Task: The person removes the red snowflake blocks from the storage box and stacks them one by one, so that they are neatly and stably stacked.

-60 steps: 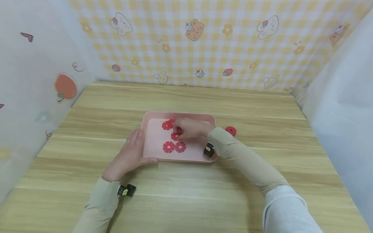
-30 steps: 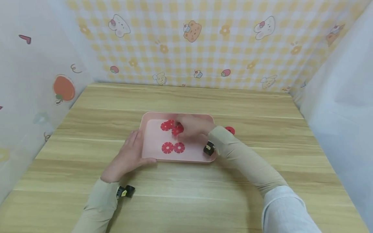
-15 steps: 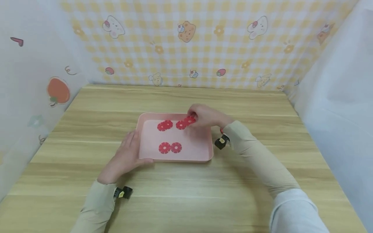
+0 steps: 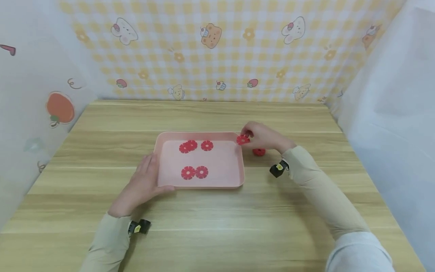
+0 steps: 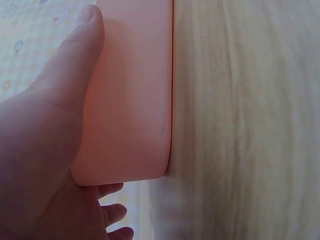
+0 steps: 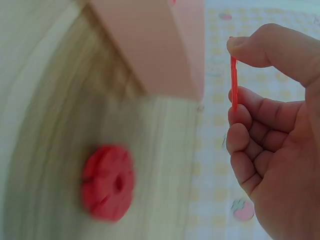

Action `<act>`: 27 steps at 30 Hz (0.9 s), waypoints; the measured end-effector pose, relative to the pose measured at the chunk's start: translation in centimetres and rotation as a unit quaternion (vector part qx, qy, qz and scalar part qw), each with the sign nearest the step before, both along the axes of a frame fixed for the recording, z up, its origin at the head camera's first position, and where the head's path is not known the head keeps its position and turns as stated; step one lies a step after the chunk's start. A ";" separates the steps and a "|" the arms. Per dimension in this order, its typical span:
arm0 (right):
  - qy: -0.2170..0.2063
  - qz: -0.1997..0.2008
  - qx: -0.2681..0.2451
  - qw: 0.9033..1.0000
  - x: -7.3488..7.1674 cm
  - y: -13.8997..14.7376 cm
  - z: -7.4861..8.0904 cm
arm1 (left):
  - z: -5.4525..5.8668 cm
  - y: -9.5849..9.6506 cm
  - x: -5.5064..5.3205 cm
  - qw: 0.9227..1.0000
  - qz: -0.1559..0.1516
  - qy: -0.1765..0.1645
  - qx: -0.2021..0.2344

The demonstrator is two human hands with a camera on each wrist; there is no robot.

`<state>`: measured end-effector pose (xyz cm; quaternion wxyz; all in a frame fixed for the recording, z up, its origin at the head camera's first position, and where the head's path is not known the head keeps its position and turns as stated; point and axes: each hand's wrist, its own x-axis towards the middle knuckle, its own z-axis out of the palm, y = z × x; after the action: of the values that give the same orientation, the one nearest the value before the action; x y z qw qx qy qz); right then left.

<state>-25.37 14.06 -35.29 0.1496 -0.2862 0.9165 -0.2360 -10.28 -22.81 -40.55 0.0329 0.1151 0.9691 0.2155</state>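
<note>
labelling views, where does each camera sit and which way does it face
Head: on the head, facing forward and down at the pink tray; left hand, right hand, sleeves show.
Left wrist: worn there, facing the tray's side; left hand shows.
Right wrist: worn there, facing the pinched red disc; right hand shows.
Head and right wrist share the red stack.

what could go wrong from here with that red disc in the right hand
The red disc is pinched by its edges, so it might slip from the right hand.
The red stack sits close below, beside the tray, and could get bumped.
The left hand touches the tray; a nudge might shift the discs inside.
</note>
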 end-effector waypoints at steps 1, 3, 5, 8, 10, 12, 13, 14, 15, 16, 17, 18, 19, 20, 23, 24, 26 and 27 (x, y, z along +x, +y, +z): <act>-0.001 -0.006 -0.001 1.000 0.0 0.5 -0.3 | 0.0 0.0 0.0 1.000 0.000 -0.001 -0.002; 0.000 -0.014 0.002 1.000 0.0 1.4 -0.9 | 0.0 0.0 0.0 1.000 -0.001 -0.004 -0.004; 0.006 -0.017 0.007 1.000 0.0 2.3 -1.6 | 0.1 0.0 0.0 1.000 -0.004 -0.004 -0.007; 0.011 -0.025 0.014 1.000 0.1 3.5 -2.5 | 0.1 0.0 0.0 1.000 -0.006 -0.003 -0.006; 0.011 -0.031 0.014 0.999 0.2 4.1 -2.9 | 0.1 -0.1 0.0 1.000 -0.006 0.000 -0.006; 0.006 -0.035 0.012 0.999 0.4 4.5 -3.3 | 0.1 -0.1 0.1 1.000 -0.006 0.000 -0.006; 0.004 -0.036 0.012 0.999 0.4 4.6 -3.4 | 0.1 -0.1 0.1 1.000 -0.005 -0.002 -0.006; 0.002 -0.037 0.011 0.999 0.5 4.8 -3.6 | 0.1 -0.1 0.2 1.000 -0.005 -0.005 -0.007; 0.001 -0.038 0.011 0.999 0.5 4.9 -3.8 | 0.1 -0.1 0.2 1.000 -0.005 -0.007 -0.008; 0.000 -0.037 0.012 0.999 0.6 5.1 -4.0 | 0.1 -0.1 0.2 1.000 -0.005 -0.011 -0.008; -0.002 -0.038 0.011 0.999 0.6 5.2 -4.1 | 0.0 -0.1 0.2 1.000 -0.005 -0.013 -0.009; -0.003 -0.039 0.011 0.999 0.6 5.3 -4.3 | 0.0 -0.1 0.2 1.000 -0.006 -0.014 -0.009; -0.003 -0.040 0.011 0.999 0.7 5.5 -4.4 | 0.0 0.0 0.2 1.000 -0.007 -0.014 -0.008; -0.003 -0.040 0.010 0.999 0.7 5.5 -4.5 | 0.0 0.0 0.2 1.000 -0.009 -0.012 -0.007; -0.004 -0.041 0.003 0.999 0.8 5.7 -4.6 | 0.1 0.0 0.2 1.000 -0.011 -0.005 -0.007; -0.002 -0.040 0.001 0.999 0.8 5.8 -4.6 | 0.2 0.1 0.2 1.000 -0.011 -0.003 -0.007; 0.000 -0.037 -0.001 0.999 0.8 5.8 -4.6 | 0.3 0.1 0.1 1.000 -0.008 -0.007 -0.007; 0.000 -0.036 -0.001 0.999 0.7 5.8 -4.6 | 0.4 0.1 0.1 1.000 -0.007 -0.008 -0.007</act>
<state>-24.64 19.89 -39.85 0.1400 -0.2529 0.9261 -0.2424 -10.14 -22.72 -40.20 0.0431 0.1201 0.9694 0.2099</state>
